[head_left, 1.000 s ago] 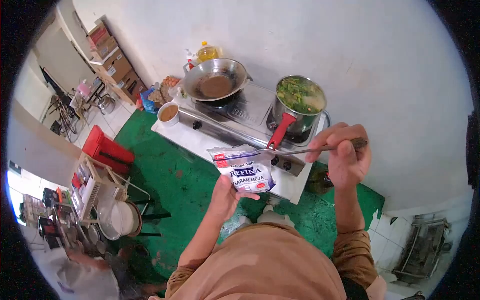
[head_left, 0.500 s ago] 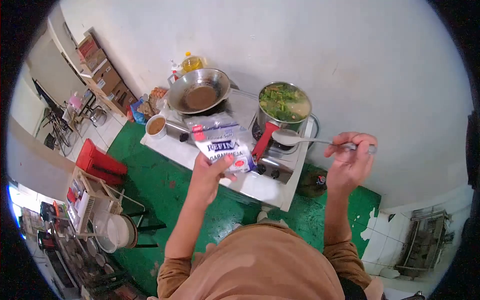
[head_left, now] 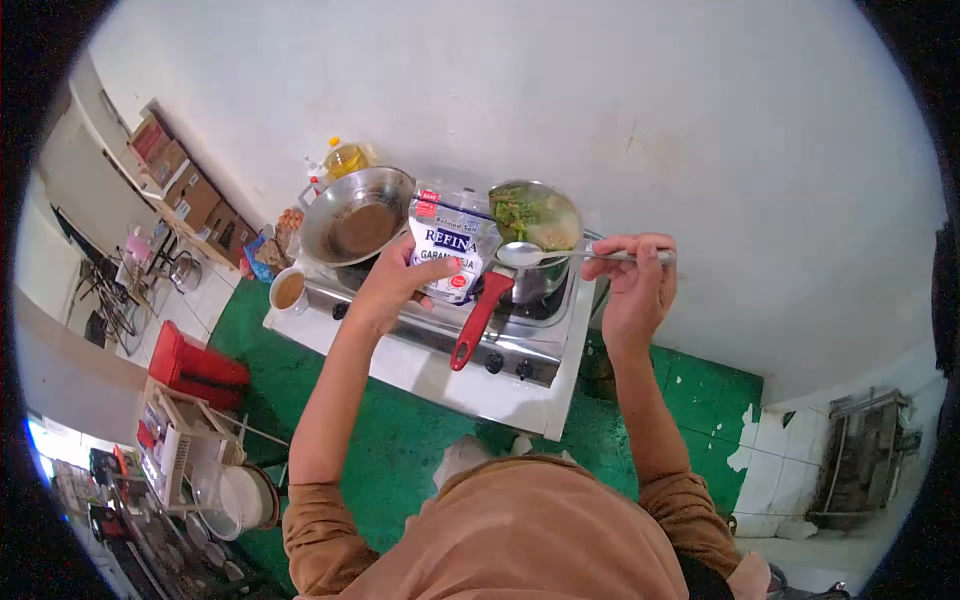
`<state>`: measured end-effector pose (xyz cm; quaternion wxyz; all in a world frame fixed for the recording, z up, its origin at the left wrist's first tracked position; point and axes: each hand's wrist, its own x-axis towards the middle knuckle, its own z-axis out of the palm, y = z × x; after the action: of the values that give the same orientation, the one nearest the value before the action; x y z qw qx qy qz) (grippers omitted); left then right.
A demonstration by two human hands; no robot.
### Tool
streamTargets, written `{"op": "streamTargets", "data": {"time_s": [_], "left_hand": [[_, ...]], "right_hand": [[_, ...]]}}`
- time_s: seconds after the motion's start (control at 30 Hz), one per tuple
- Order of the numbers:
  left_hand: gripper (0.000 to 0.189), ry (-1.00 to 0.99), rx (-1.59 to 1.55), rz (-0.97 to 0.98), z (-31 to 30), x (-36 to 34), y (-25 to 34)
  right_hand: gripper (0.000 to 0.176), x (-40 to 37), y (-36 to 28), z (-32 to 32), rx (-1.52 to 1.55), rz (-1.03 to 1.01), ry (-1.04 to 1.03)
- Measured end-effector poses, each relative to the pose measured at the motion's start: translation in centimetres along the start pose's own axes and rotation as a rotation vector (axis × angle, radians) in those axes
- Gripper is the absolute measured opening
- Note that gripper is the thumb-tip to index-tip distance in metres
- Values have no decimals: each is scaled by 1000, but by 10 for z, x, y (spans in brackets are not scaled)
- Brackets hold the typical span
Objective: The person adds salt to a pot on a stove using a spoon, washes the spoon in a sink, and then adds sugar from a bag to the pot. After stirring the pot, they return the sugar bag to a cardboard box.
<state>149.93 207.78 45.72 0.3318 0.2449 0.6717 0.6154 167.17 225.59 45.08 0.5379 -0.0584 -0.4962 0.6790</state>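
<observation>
My left hand [head_left: 400, 280] grips a white and blue salt packet [head_left: 450, 240] labelled REFINA, held up in front of the stove. In my right hand [head_left: 635, 280] is a metal spoon [head_left: 575, 255], its handle pinched between thumb and fingers. The spoon's bowl points left, close to the packet's right edge and over the near rim of the pot. That pot [head_left: 540, 285] holds green leafy vegetables in pale liquid [head_left: 530, 215] and has a red handle [head_left: 482, 320] pointing toward me. The packet hides part of the stove and the pot's left side.
A wok [head_left: 360, 220] sits on the left of the gas stove [head_left: 545, 365]. Beside it are a cup of brown stuff [head_left: 289, 290], eggs [head_left: 290, 220] and a bottle of yellow oil [head_left: 345, 157]. A red bin [head_left: 195, 365] stands on the green floor at left.
Both hands have moved up in the view, the right one leftward too. The spoon's bowl is now beside the packet. My view has shifted, with the stove lower and further left.
</observation>
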Motion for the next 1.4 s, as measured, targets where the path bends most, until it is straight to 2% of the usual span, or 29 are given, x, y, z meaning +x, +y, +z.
{"op": "streamTargets", "data": {"time_s": [0.17,0.53,0.87,1.4], "left_hand": [[36,-105,226,-7,-13,39,19],[42,-323,373,41,-36,105,37],[41,-384,460,60,-44,138,32],[41,-407,564,189,-46,161,28]], "right_hand": [[20,13,23,4,8,-30,17],[16,24,55,24,-9,-36,162],[18,27,79,29,-37,-46,250],[16,29,92,26,-27,-62,261]]}}
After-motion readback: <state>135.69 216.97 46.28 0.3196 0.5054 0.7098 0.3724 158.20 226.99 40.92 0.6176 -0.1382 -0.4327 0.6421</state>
